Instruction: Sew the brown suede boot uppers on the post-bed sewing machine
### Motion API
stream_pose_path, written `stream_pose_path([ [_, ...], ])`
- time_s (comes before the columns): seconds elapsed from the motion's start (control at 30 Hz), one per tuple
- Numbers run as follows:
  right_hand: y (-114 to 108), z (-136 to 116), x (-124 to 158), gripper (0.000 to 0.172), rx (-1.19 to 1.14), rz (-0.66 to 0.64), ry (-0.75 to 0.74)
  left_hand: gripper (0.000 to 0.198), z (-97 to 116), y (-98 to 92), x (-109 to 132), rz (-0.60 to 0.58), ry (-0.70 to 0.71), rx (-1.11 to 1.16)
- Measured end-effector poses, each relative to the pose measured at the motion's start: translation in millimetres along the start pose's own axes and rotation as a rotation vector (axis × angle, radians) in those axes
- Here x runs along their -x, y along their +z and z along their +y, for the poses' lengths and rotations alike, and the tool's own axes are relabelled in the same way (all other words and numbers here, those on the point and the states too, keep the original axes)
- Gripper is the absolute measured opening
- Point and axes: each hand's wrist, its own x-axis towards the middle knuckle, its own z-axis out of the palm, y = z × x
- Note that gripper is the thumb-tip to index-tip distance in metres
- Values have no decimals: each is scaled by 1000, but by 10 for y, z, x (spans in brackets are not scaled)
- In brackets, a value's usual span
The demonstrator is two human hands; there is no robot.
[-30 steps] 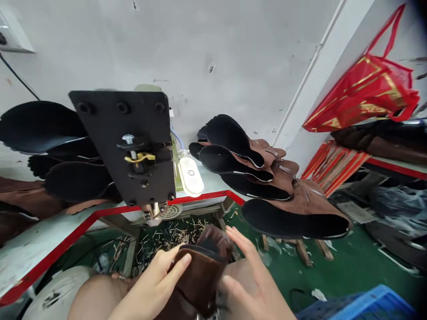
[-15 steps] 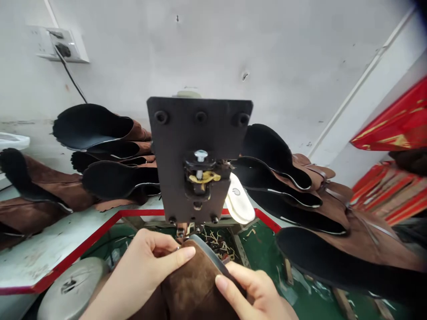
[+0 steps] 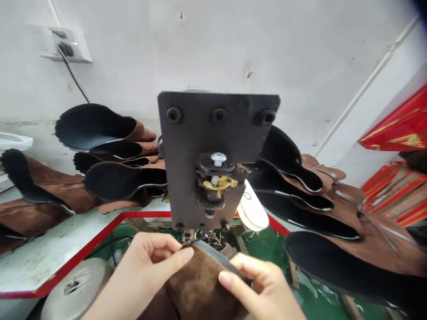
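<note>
A brown suede boot (image 3: 203,284) with a grey-black edge strip (image 3: 216,255) lies between my hands at the bottom centre. My left hand (image 3: 156,262) pinches its upper left edge between thumb and fingers. On the right side, my right hand (image 3: 260,280) grips the strip and the suede, thumb on the near face. The boot's top edge reaches the small metal parts (image 3: 191,235) under the dark machine head (image 3: 213,133); whether they touch is hard to make out. The lower part of the boot runs out of view.
Brown boots with black soles (image 3: 110,180) lie stacked on the left, and more boots (image 3: 320,262) on the right. A lit white lamp (image 3: 255,213) is behind the machine. The table has a red edge (image 3: 83,249). Scraps lie below on green.
The machine head appears larger and further right as the view shifts. My hands and the boot have moved slightly right and down, and both grips stay closed.
</note>
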Motion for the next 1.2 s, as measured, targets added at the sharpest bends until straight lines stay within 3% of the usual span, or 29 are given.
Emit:
stream_pose_path([
  [0.1,-163,-197,-181,36,21,-78,-26,39,-93,87,65,75,23,138],
  [0.3,-286,-530,-352,28,144,-160,-83,46,-234,64,111,140,55,154],
  [0.43,-317,-481,-323,35,175,-187,-20,50,-230,103,83,105,59,164],
  [0.67,-395,-395,-241,34,236,-104,-28,56,-137,244,30,89,90,187],
  [0.83,-322,-514,-313,29,202,-146,-44,57,-159,141,81,120,80,169],
  [1.07,-95,-643,-444,21,31,-229,-88,53,-392,-151,197,246,69,145],
  [1.2,14,-748,-447,26,-40,-259,-151,50,-298,-284,95,75,107,170],
])
